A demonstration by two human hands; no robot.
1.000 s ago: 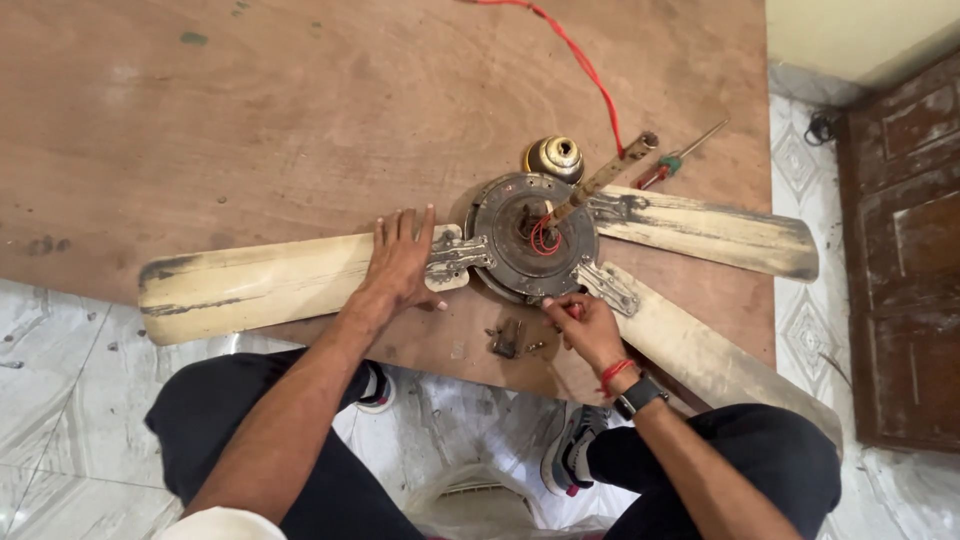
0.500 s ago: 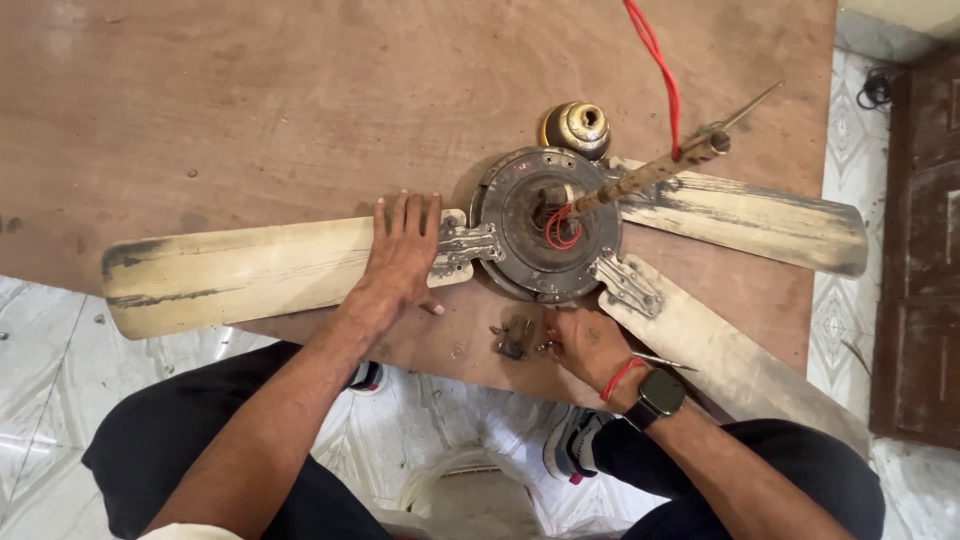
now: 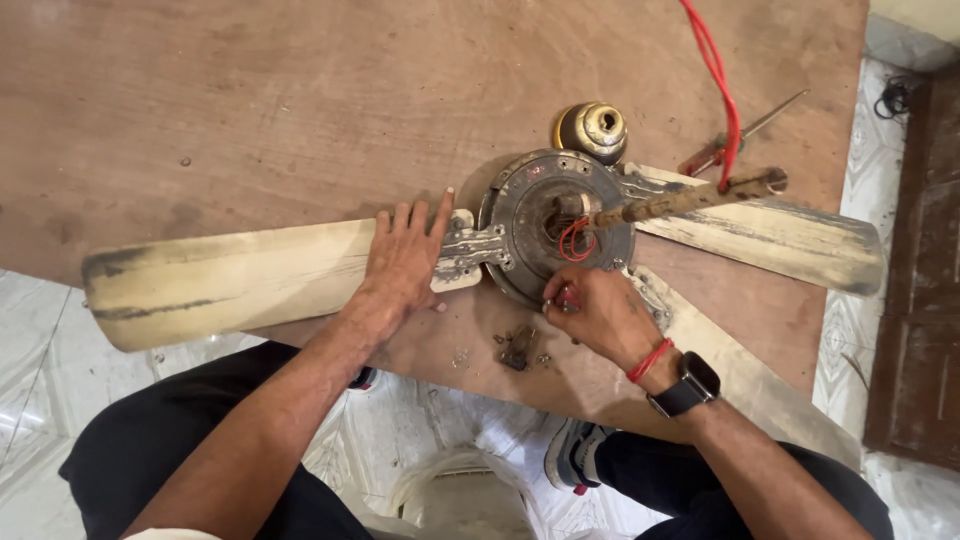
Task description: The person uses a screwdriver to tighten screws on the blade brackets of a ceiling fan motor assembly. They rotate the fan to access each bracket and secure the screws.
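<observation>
Nearest the camera: black-trousered legs, white tiled floor (image 3: 40, 350) below. Right hand (image 3: 598, 312), w/ red thread band and black smartwatch (image 3: 686, 385) at the wrist, sits at the near edge of the round grey metal fan motor housing (image 3: 556, 225); fingers pinched narrow on a small red-handled tool (image 3: 567, 297), tip against the housing rim. Just left of those fingers, a little heap of dark screws (image 3: 518, 347) lies on the brown wooden worktop (image 3: 250, 110).

Left hand (image 3: 405, 262) lies flat, fingers spread wide, holding nothing, pressing down on the root of a dirty cream fan blade (image 3: 230, 282) where its metal bracket (image 3: 467, 250) meets the housing, just right of the fingertips.

Beyond the right fingers: red wire loops in the housing centre, rusty downrod (image 3: 685, 200) tilted away to the right, 2 more cream blades. Further off, a brass-coloured cup-shaped cover (image 3: 592, 128) touching the housing's far rim, a red cable (image 3: 715, 70), and a screwdriver (image 3: 745, 130) near the far right.
</observation>
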